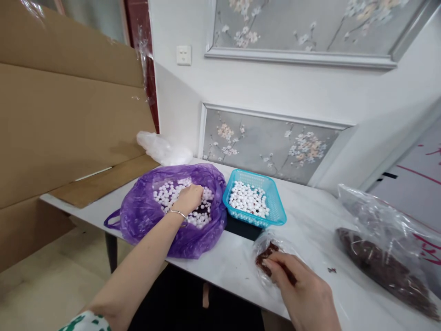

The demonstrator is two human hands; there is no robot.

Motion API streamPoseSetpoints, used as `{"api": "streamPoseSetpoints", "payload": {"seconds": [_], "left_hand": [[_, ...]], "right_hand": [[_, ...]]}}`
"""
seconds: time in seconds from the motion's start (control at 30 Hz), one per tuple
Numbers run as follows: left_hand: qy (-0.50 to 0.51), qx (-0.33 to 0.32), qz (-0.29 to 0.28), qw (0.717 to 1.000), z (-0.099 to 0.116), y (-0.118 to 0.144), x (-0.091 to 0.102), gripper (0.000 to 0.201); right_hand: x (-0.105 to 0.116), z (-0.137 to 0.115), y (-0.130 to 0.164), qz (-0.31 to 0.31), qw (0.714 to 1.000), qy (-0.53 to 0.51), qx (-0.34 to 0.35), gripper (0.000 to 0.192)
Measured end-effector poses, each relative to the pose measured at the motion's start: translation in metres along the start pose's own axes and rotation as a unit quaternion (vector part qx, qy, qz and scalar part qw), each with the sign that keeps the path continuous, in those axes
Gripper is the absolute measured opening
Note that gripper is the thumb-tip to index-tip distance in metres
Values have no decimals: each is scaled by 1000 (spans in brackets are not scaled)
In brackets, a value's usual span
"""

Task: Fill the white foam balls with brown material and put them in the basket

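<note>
My left hand (189,197), with a metal bangle on the wrist, reaches into an open purple plastic bag (144,216) full of small white beads (165,193); its fingers are curled down among them. My right hand (298,285) rests on a small clear plastic bag (267,250) of dark red bits at the table's front edge, fingers pinching into it. A turquoise plastic basket (272,216) between the two hands holds more white beads with a few dark bits mixed in.
The white table (310,220) stands against a wall with floral panels. A large clear bag of dark red pieces (386,257) lies at the right. A crumpled clear bag (161,148) sits at the back. Big cardboard sheets (62,115) lean at the left.
</note>
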State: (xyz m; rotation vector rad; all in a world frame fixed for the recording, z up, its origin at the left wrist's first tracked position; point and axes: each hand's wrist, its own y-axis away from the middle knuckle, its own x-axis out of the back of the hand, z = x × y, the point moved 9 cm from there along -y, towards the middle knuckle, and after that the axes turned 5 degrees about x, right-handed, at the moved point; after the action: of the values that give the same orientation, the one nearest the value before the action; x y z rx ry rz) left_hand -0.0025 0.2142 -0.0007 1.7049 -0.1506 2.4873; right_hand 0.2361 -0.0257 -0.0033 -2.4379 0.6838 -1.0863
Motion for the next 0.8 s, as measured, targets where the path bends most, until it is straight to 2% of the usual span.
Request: {"api": "streamPoseSetpoints", "payload": {"seconds": [0.1, 0.23, 0.33, 0.43, 0.47, 0.5, 0.6, 0.63, 0.67, 0.7, 0.8], "left_hand": [[56, -7, 11, 998, 2, 1, 9, 34], [196, -36, 13, 980, 16, 19, 25, 30], [334, -64, -20, 940, 39, 52, 23, 27], [451, -85, -92, 883, 67, 96, 6, 28], [488, -85, -118, 860, 75, 110, -1, 26], [554, -71, -163, 813, 83, 122, -9, 23], [739, -2, -314, 596, 106, 152, -33, 17], [767, 14, -347, 540, 113, 158, -36, 16], [776, 20, -364, 514, 117, 162, -38, 14], [779, 21, -371, 505, 120, 164, -39, 12], [778, 22, -378, 501, 123, 167, -42, 14]], "right_hand": [[4, 11, 3, 22, 999, -40, -25, 29], [4, 21, 3, 10, 994, -99, -47, 28], [11, 22, 6, 54, 977, -172, -117, 27], [16, 9, 10, 87, 950, -263, -146, 19], [18, 1, 10, 90, 944, -288, -135, 16], [20, -6, 9, 92, 939, -311, -119, 13], [25, -24, 10, 94, 921, -371, -79, 5], [25, -27, 11, 95, 914, -387, -79, 3], [24, -29, 13, 96, 908, -399, -86, 2], [23, -31, 14, 98, 903, -408, -96, 2], [19, -34, 17, 109, 896, -410, -127, 5]]}}
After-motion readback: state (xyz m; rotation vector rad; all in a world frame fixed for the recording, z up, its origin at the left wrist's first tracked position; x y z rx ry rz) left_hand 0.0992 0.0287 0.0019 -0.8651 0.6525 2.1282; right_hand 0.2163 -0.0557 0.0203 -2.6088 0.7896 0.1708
